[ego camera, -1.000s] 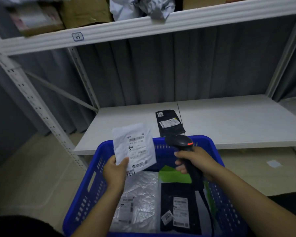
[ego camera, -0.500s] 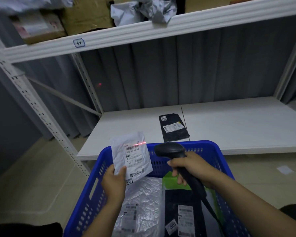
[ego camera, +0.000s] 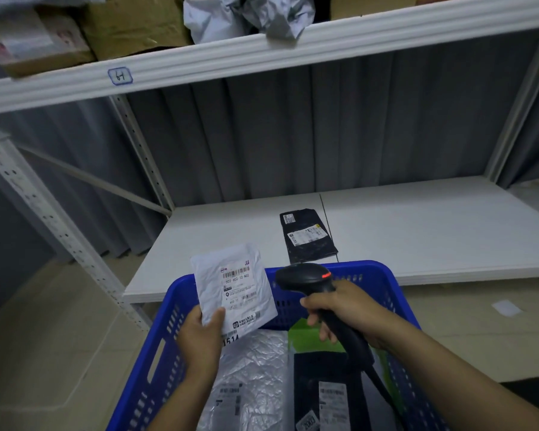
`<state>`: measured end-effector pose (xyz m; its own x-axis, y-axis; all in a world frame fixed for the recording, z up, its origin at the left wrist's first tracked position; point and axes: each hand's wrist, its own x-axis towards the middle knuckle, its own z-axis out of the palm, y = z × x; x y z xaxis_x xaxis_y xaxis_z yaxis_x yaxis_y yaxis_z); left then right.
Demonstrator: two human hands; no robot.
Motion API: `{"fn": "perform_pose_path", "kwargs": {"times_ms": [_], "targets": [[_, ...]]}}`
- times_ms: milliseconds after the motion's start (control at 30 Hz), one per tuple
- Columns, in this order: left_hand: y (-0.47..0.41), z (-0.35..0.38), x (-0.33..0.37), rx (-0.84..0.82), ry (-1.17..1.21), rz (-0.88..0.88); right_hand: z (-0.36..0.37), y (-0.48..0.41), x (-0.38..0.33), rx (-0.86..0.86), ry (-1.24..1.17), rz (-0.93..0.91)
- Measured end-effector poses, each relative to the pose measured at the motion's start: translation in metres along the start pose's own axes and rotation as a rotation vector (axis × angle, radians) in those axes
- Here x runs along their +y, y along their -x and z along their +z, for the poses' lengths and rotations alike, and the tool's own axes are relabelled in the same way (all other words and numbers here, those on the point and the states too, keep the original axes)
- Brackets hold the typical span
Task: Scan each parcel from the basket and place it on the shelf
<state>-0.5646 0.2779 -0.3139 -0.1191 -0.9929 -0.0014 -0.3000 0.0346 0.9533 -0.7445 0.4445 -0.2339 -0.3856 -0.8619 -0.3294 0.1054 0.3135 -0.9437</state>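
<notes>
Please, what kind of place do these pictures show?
Most likely a parcel storeroom or pickup point. A metal shelf carries a handwritten number tag, a blue basket holds labelled parcels, and the right hand grips a barcode scanner beside the white parcel held by the left hand.

Dim, bluish light; soft focus; wide-angle bending at edges.

Laser off the label
The red scan line that crossed the barcode (ego camera: 236, 272) on the white parcel (ego camera: 234, 290), held over the far left rim of the blue basket (ego camera: 383, 275), is gone; the scanner (ego camera: 305, 276) above the basket's far rim now shows a red lamp (ego camera: 326, 275) on top.
</notes>
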Motion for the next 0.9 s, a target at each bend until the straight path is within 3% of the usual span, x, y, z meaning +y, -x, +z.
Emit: {"fn": "perform_pose_path", "kwargs": {"times_ms": [200,400,567,767,900], "targets": [[-0.038,0.043,0.018,-0.200,-0.001,-0.007,-0.050,-0.029,-0.019,0.237,-0.040,-0.033],[-0.084,0.142,0.041,-0.328,-0.026,0.064,-0.105,-0.065,-0.026,0.434,-0.193,-0.053],[-0.125,0.242,0.040,-0.360,0.004,0.027,-0.135,-0.090,-0.012,0.536,-0.257,0.002],[-0.162,0.318,0.016,-0.315,-0.013,0.087,-0.144,-0.109,-0.002,0.518,-0.275,0.053],[-0.188,0.338,-0.016,-0.441,-0.375,0.268,-0.145,-0.116,0.003,0.516,-0.222,0.081]]}}
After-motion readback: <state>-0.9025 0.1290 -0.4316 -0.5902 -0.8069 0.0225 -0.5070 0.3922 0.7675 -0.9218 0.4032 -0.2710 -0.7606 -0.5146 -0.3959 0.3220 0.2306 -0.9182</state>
